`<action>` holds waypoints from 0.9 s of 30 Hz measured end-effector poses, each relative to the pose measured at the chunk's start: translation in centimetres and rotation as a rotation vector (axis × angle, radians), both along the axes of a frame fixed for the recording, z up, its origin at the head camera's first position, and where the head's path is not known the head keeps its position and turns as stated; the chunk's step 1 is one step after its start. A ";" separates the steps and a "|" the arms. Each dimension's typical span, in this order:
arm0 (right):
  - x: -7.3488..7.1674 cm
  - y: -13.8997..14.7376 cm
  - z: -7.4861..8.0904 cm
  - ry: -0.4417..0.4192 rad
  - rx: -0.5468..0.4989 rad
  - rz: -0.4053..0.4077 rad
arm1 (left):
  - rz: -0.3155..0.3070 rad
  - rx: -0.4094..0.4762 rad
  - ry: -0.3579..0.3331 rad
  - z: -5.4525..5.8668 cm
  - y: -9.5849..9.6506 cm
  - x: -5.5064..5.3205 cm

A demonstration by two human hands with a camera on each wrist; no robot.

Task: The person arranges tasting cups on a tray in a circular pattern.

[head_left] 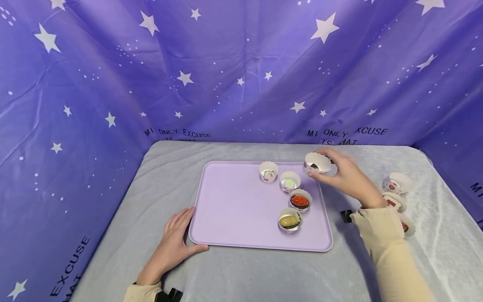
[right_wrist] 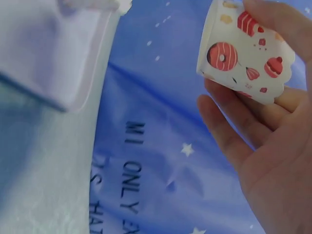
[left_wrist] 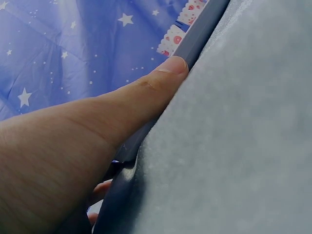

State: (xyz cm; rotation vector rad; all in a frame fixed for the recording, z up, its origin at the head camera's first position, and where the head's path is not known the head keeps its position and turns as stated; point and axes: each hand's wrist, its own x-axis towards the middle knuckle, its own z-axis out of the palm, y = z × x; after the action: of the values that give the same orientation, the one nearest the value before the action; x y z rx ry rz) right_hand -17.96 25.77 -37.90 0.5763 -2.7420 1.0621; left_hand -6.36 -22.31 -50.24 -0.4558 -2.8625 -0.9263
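While the right hand pinches a printed paper cup between thumb and fingers, raised at the tray's far right corner, the left hand is spread at its near left corner, gripping nothing, fingers straight by the left edge and thumb along the near edge. Something dark lies inside the held cup. On the tray's right half, four more cups form a curve, holding a pale piece, a green-topped piece, orange roe and a yellow piece. Right of the tray, three others cluster beside the sleeve.
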 end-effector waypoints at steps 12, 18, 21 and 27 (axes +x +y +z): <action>2.2 -4.0 0.6 0.047 0.032 0.138 | 0.007 -0.001 -0.017 0.1 -0.1 -0.1; 3.4 -5.9 0.5 0.037 0.057 0.201 | 0.001 0.001 -0.011 0.1 -0.1 0.0; 3.9 -6.6 0.5 0.042 0.077 0.227 | -0.002 0.002 -0.013 0.2 0.0 0.0; 5.0 -8.0 0.3 0.028 0.094 0.285 | -0.003 0.001 -0.011 0.2 -0.1 0.0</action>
State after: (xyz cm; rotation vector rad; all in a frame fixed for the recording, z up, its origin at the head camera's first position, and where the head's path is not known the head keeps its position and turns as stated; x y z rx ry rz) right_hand -13.01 17.80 -37.65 1.0131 -2.7544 0.9720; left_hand -6.37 -22.37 -50.02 -0.4573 -2.8713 -0.9341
